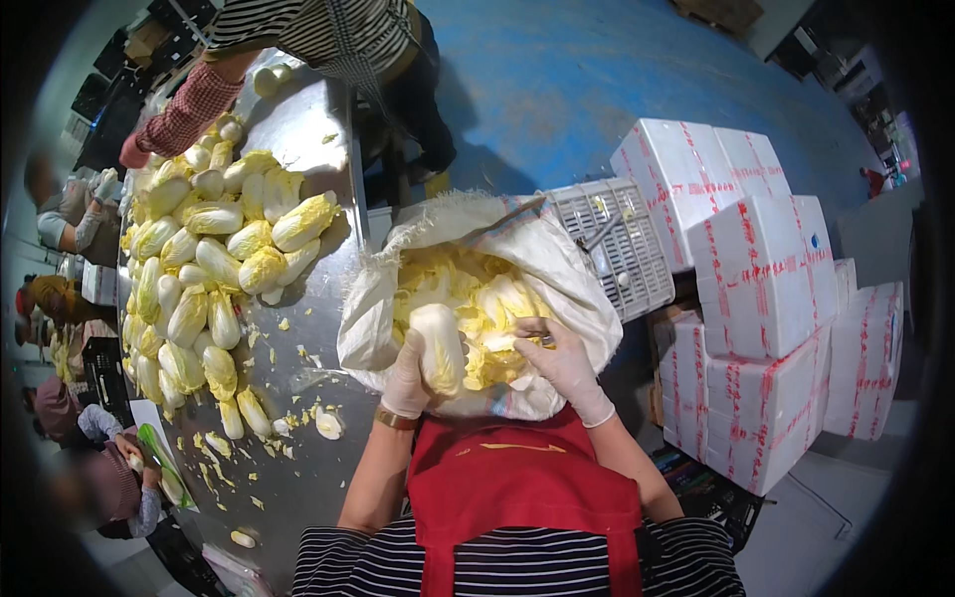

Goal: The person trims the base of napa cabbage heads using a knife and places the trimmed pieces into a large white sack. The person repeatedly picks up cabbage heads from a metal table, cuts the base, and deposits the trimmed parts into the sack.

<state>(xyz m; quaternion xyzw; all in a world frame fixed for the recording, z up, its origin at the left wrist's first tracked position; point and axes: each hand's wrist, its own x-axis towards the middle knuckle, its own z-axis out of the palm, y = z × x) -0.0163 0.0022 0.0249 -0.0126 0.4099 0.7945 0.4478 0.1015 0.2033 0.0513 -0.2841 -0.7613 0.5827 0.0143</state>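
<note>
My gloved left hand (409, 379) grips a trimmed napa cabbage (438, 347), pale and upright, over the mouth of a white woven sack (589, 298). Loose yellow and white cabbage leaves (477, 280) fill the sack. Over those leaves, to the right of the cabbage, is my gloved right hand (561, 364), its fingers bent together. Something small and dark shows at those fingers, but I cannot make out what it is or whether it is held.
Many napa cabbages (216, 261) are heaped on the steel table (313, 455) at left, among leaf scraps. A co-worker's sleeved arm (190, 104) reaches over the heap. A white plastic crate (634, 246) and taped foam boxes (761, 276) stand at right. Other people work across the table.
</note>
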